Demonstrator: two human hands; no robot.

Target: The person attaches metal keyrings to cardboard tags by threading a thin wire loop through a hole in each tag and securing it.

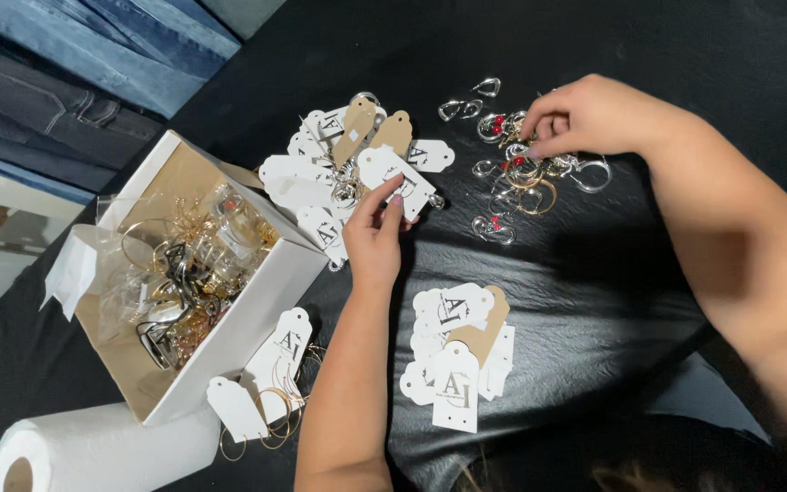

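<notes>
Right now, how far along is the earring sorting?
Done, it seems: hoops already hang on tags beside the white box. In hand: the left hand touches a white tag, and the right hand picks among loose earrings. Left: that loose pile, a stack of tags, and jewellery in the box.

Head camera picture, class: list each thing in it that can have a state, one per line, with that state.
White cardboard box: open, full of jewellery.
White paper towel roll: lying on its side.
White card tag: pinched by the left hand.
Loose pile of hoop earrings: scattered, right hand picking at it.
Stack of white and tan card tags: lying flat, untouched.
</notes>
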